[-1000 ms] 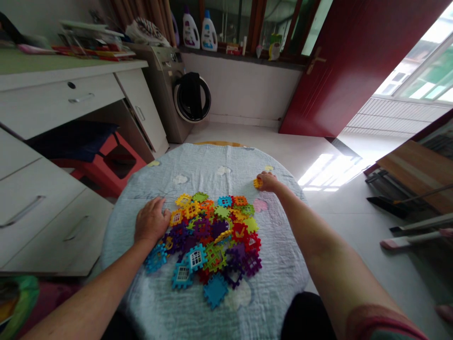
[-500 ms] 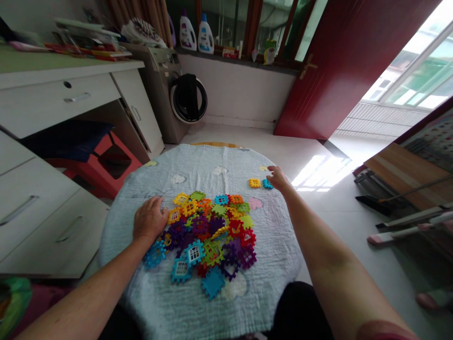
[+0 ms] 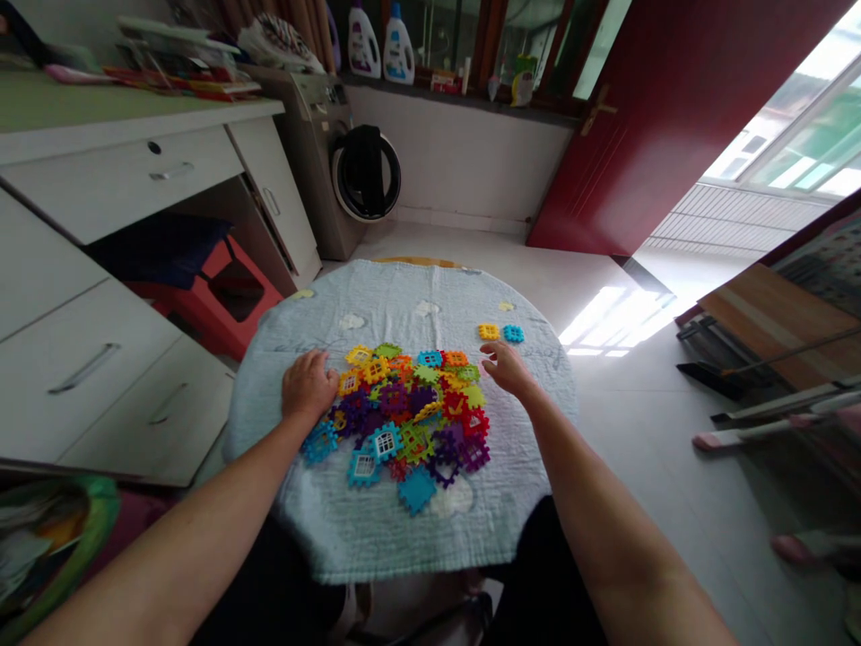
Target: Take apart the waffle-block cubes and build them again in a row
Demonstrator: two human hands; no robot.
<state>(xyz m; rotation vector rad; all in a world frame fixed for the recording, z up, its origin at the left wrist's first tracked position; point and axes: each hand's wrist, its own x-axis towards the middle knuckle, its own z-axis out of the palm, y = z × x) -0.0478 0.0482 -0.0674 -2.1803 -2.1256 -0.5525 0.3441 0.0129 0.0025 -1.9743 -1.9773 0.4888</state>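
A heap of colourful interlocking plastic building tiles (image 3: 417, 408) with notched edges lies on a round table under a pale blue cloth (image 3: 396, 547). Some tiles have window frames in them. My left hand (image 3: 309, 386) rests on the cloth against the left side of the heap, fingers loosely laid down, holding nothing that I can see. Above the cloth at the heap's right side is my right hand (image 3: 508, 366), its fingers apart and nothing between them. Just beyond it, a yellow window tile (image 3: 489, 332) and a blue window tile (image 3: 513, 334) lie side by side, apart from the heap.
At the left stand a white desk (image 3: 127, 197) with drawers and a red stool (image 3: 246, 301). Behind the table is a washing machine (image 3: 323, 170) with its door open. A red door (image 3: 646, 117) stands to the right. A bin (image 3: 100, 529) sits at lower left.
My right hand has drawn back from the blue window tile toward the heap, leaving that tile beside the yellow one. My left hand stays by the heap; the view has shifted slightly.
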